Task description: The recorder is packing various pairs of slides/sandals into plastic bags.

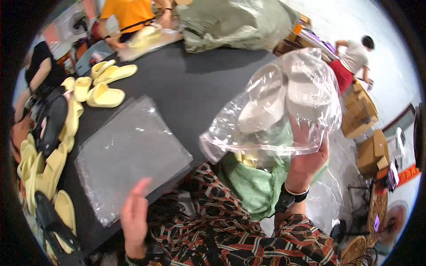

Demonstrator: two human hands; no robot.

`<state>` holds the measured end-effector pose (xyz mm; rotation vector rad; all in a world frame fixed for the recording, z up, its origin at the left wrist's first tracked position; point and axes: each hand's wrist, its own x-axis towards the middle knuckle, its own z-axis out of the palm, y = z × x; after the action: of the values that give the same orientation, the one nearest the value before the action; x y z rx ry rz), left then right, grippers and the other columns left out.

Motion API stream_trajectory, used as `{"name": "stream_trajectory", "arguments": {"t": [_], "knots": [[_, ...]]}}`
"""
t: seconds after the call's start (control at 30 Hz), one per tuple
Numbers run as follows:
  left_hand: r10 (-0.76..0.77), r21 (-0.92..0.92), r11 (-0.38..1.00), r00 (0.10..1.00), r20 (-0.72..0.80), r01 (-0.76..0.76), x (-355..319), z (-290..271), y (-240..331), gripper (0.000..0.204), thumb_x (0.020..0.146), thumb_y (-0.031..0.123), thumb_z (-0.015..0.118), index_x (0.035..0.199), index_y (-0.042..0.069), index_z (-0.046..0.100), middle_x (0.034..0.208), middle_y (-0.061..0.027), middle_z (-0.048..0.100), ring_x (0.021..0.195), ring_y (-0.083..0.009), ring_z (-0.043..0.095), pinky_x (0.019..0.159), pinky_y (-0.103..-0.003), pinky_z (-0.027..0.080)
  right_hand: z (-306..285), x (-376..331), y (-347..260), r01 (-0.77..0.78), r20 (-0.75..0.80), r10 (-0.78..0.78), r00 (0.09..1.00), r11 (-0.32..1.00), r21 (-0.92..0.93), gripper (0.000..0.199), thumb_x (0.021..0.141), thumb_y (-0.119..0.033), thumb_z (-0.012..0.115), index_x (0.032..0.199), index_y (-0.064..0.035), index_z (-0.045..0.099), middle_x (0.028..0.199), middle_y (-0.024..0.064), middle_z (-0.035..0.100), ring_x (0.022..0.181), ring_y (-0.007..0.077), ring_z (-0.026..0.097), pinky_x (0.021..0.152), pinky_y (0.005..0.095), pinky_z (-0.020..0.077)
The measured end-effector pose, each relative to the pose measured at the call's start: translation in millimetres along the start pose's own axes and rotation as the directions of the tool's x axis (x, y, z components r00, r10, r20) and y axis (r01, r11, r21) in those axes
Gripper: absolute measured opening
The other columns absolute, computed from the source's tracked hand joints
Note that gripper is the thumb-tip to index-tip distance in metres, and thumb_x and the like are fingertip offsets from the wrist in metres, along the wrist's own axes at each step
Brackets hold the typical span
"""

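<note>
A: What's the biggest thing there?

B: The dark table (pixel 173 80), with a grey-green sack (pixel 235 24) at its far edge. A lighter green sack (pixel 259 195) is beside its near right side.

A: And on the tabletop?

B: A stack of flat clear bags (pixel 137 137) lies left of centre. Yellow slippers (pixel 106 96) run along the left side (a few black slippers (pixel 55 119) are mixed in).

A: Where's the pair being handled?

B: Held up on the right, above the lighter green sack: two pale slippers (pixel 266 106), covered by a clear bag (pixel 286 95).

A: And the hands?

B: The right hand (pixel 310 162) is grasping the pair from below, partly seen through the plastic; how firmly, I can't tell. The left hand (pixel 134 213), blurred, grips nothing, its fingers raised by the stack's near edge.
</note>
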<state>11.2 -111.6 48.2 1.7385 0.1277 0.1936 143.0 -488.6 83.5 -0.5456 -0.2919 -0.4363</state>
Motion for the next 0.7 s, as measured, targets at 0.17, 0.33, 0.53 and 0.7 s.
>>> {"name": "stream_trajectory", "arguments": {"t": [0.17, 0.33, 0.53, 0.7], "knots": [[0.032, -0.593, 0.714, 0.829, 0.558, 0.372, 2, 37, 5, 0.110, 0.082, 0.073, 0.060, 0.158, 0.005, 0.018, 0.156, -0.0260, 0.032, 0.142, -0.0418, 0.037, 0.113, -0.054, 0.035, 60, -13, 90, -0.231, 0.387, 0.083, 0.918, 0.907, 0.352, 0.044, 0.102, -0.022, 0.042, 0.139, 0.0004, 0.047, 0.134, 0.0175, 0.059, 0.128, 0.0334, 0.052, 0.119, 0.0614, 0.0228], [0.149, -0.794, 0.572, 0.926, 0.347, 0.205, 2, 14, -3, 0.115, 0.076, 0.080, 0.059, 0.159, 0.013, 0.016, 0.159, -0.0207, 0.028, 0.144, -0.0401, 0.032, 0.115, -0.055, 0.032, 87, -102, 155, -0.529, 0.294, 0.493, 0.819, 0.847, 0.051, 0.045, 0.097, -0.026, 0.055, 0.139, -0.0104, 0.047, 0.134, 0.0023, 0.053, 0.126, 0.0238, 0.052, 0.108, 0.0441, 0.0427], [-0.177, -0.883, 0.464, 0.984, -0.008, 0.077, -25, -54, -55, 0.089, 0.093, 0.063, 0.053, 0.153, 0.002, 0.027, 0.155, -0.0174, 0.038, 0.138, -0.0380, 0.042, 0.114, -0.053, 0.037, 45, -170, 172, 0.047, 0.708, 0.697, 0.109, 0.708, -0.704, 0.054, 0.086, -0.001, 0.059, 0.138, -0.0130, 0.052, 0.123, 0.0182, 0.062, 0.119, 0.0381, 0.056, 0.101, 0.0428, 0.0462], [-0.346, -0.837, 0.536, 0.934, -0.094, 0.114, -37, -68, -95, 0.055, 0.104, 0.030, 0.051, 0.148, 0.000, 0.036, 0.146, -0.0155, 0.050, 0.128, -0.0341, 0.054, 0.108, -0.051, 0.045, 70, -85, 166, 0.191, 0.535, 0.756, -0.377, 0.629, -0.754, 0.034, 0.086, -0.009, 0.061, 0.120, -0.0066, 0.058, 0.079, 0.0220, 0.063, 0.071, 0.0406, 0.063, 0.065, 0.0465, 0.0508]]}}
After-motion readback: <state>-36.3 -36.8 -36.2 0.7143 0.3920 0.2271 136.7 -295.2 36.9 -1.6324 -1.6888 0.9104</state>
